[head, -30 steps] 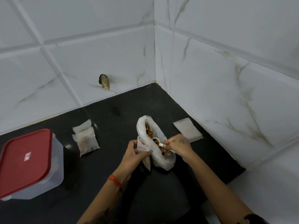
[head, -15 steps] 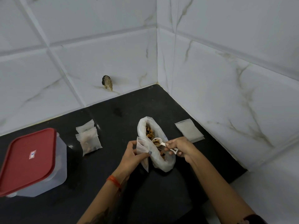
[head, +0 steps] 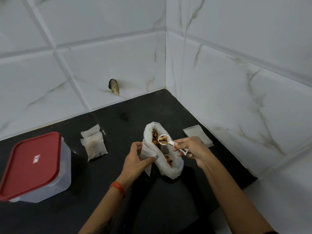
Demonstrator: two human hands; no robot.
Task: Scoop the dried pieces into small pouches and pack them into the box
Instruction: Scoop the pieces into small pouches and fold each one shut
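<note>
On the near part of a glossy black counter [head: 101, 191], set into a corner of white, grey-veined tiled walls [head: 236, 81], two bare forearms are seen reaching forward. An orange band [head: 118, 187] is worn on the left wrist. A small, thin, translucent pouch [head: 146, 153] is pinched at its edge by the left hand [head: 135, 160], thumb over fingers. A small white plastic scoop [head: 166, 140] is gripped by its handle in the right hand [head: 194, 150]; its round bowl is loaded with dried pieces and is held above the open mouth of a large, soft, crumpled translucent bag [head: 168, 168]. Brown and orange dried pieces [head: 155, 141] are visible inside that bag, which lies between the two hands. At the left edge a clear, square plastic box [head: 62, 166] is closed by a red lid [head: 30, 164]. Farther back, two filled pouches [head: 94, 146] lie overlapped left of the bag, and flat empty pouches [head: 195, 134] are stacked near the right wall. A dark chipped hole [head: 114, 88] is seen low in the back wall.
</note>
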